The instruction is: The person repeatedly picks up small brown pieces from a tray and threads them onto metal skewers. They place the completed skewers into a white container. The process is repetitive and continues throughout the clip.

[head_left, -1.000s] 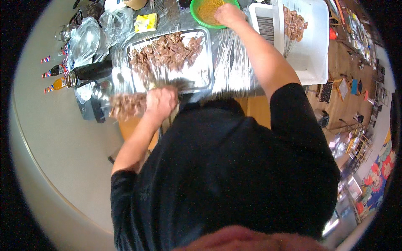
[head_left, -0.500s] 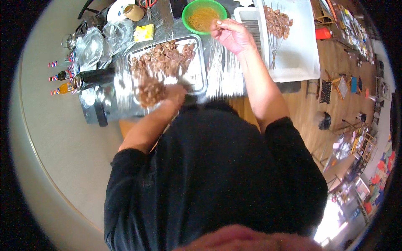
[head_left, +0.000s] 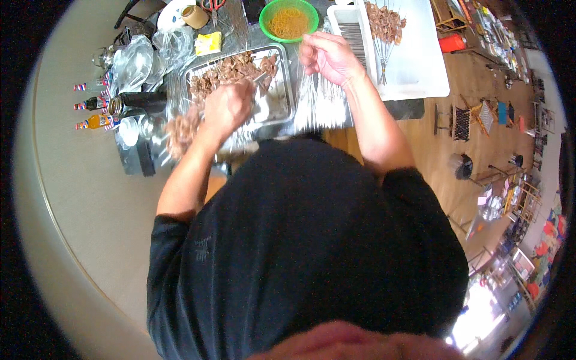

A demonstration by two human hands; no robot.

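Overhead, in the single head view, we list a metal tray [head_left: 282, 99] of brown meat pieces [head_left: 231, 69] on the foil-covered tabletop [head_left: 237, 27], the near half of the tray already bare. Left hand [head_left: 225, 108]: fist-like over the tray's near edge, fingers closed, apparently on a piece of meat; what exactly it pinches we cannot tell. Right hand [head_left: 327, 57]: raised above the tabletop just right of the tray, fingers curled together as if on a thin skewer, though the stick itself is too fine to confirm. Bare skewers [head_left: 321, 105] lie in a pale bundle beneath that hand. Finished skewers [head_left: 384, 21], meat threaded, rest in a white tray [head_left: 420, 72] at far right, only a small batch so far. By our judgement the threading is partly done: some sticks loaded, plenty of meat and many bare skewers left. Also present: green bowl [head_left: 288, 18] of orange-yellow seasoning, small bottles [head_left: 90, 105] at left, crumpled clear bags [head_left: 141, 54]. Both forearms reach forward from a black shirt [head_left: 300, 240], elbows bent.
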